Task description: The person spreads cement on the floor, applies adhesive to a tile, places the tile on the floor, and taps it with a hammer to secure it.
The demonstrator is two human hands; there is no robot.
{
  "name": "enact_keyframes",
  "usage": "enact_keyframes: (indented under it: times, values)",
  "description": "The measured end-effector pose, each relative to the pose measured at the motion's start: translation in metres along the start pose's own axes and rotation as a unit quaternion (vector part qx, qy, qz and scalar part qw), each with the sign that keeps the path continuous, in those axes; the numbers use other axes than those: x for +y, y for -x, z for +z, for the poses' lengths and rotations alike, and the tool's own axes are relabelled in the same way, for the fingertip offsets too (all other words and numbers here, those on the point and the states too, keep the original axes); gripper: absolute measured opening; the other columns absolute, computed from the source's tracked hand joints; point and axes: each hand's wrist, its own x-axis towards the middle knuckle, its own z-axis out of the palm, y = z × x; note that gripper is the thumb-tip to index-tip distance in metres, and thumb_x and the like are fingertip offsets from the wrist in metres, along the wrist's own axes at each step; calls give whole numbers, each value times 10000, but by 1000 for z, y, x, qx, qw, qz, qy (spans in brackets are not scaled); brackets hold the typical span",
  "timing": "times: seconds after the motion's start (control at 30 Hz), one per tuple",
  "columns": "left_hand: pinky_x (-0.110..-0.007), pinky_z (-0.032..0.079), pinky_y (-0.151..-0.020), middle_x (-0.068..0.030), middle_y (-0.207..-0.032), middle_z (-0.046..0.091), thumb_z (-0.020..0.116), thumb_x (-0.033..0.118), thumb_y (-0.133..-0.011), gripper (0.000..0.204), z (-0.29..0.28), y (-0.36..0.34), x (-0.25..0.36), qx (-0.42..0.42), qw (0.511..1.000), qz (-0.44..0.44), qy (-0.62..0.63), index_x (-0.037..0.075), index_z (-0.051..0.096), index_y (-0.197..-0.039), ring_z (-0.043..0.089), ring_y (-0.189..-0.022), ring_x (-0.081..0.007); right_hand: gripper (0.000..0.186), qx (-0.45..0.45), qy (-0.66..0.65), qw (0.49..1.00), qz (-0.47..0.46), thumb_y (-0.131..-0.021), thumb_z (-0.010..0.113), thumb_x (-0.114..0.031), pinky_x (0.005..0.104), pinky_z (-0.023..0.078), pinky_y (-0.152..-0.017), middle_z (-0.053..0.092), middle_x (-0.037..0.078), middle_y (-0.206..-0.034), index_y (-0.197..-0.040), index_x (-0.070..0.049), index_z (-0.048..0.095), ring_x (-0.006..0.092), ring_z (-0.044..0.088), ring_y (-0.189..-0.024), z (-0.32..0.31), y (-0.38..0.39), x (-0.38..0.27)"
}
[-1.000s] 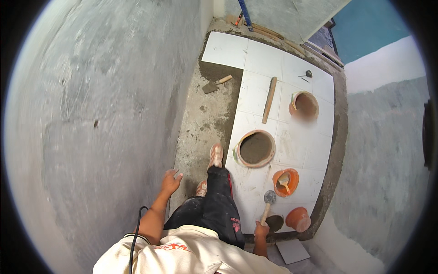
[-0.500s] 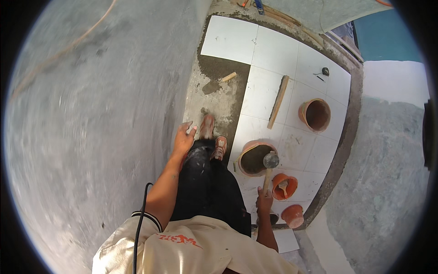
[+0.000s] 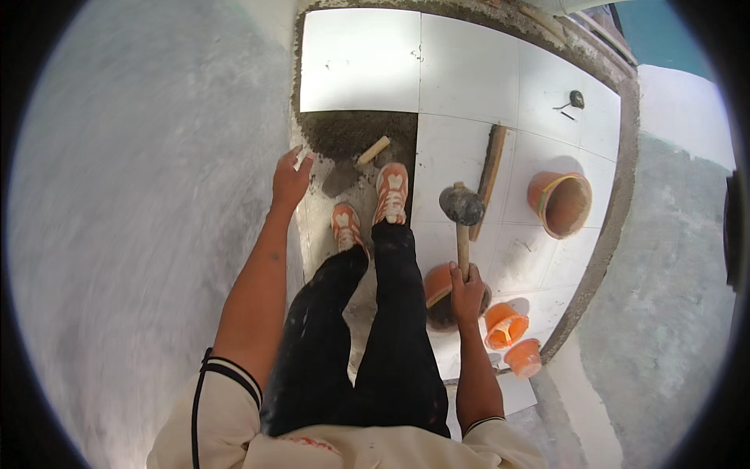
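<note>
My right hand is wrapped round the wooden handle of a rubber mallet, whose dark head points away from me above the tiles. My left hand hangs beside the grey wall, thumb and fingers apart; I cannot tell whether it touches the wall. Beyond it, a trowel with a pale wooden handle lies by the dark mortar bed. A large white tile sits at the far end of that bed. Below the mallet, a mortar bucket is partly hidden by my right hand.
White floor tiles cover the right side. On them are a wooden batten, an orange-brown bucket, a small orange bucket, another tipped bucket and a black tape measure. A grey plastered wall runs along my left.
I have stepped forward along the bare strip, right foot now ahead of the left. Both hands have moved forward with me, the mallet still in my right hand.
</note>
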Motion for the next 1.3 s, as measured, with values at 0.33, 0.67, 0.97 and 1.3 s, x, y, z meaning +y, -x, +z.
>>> enact_keyframes:
  times: [0.33, 0.67, 0.97, 1.3]
  values:
    - [-528, 297, -1223, -263, -1618, 380, 644, 632, -950, 737, 171, -271, -23, 76, 963, 160, -203, 138, 576, -1493, 313, -1517, -439, 407, -79, -25, 991, -106, -1005, 688, -361, 476, 508, -637, 665, 246, -757, -1059, 33, 602, 442, 671, -703, 195, -301, -27]
    - [-656, 96, -1236, -287, -1694, 182, 555, 664, -993, 819, 252, -341, -8, 126, 933, 156, -298, 184, 365, -1629, 135, -1591, -431, 397, -153, -51, 981, -110, -1039, 632, -375, 547, 499, -667, 662, 284, -778, -1053, 18, 577, 511, 662, -770, 253, -403, -67]
    - [-650, 123, -1243, -246, -1693, 235, 563, 595, -1001, 764, 257, -333, -12, 179, 898, 216, -338, 214, 362, -1632, 170, -1589, -415, 368, -104, -96, 961, -239, -1060, 592, -352, 562, 502, -658, 662, 269, -768, -1100, 11, 546, 513, 663, -756, 275, -420, -85]
    - [-668, 152, -1229, -260, -1651, 331, 595, 618, -981, 741, 259, -333, -12, 218, 899, 238, -297, 189, 475, -1573, 245, -1567, -428, 373, -84, -90, 962, -243, -1067, 570, -362, 588, 479, -643, 653, 281, -758, -1058, 9, 533, 534, 648, -757, 285, -425, -96]
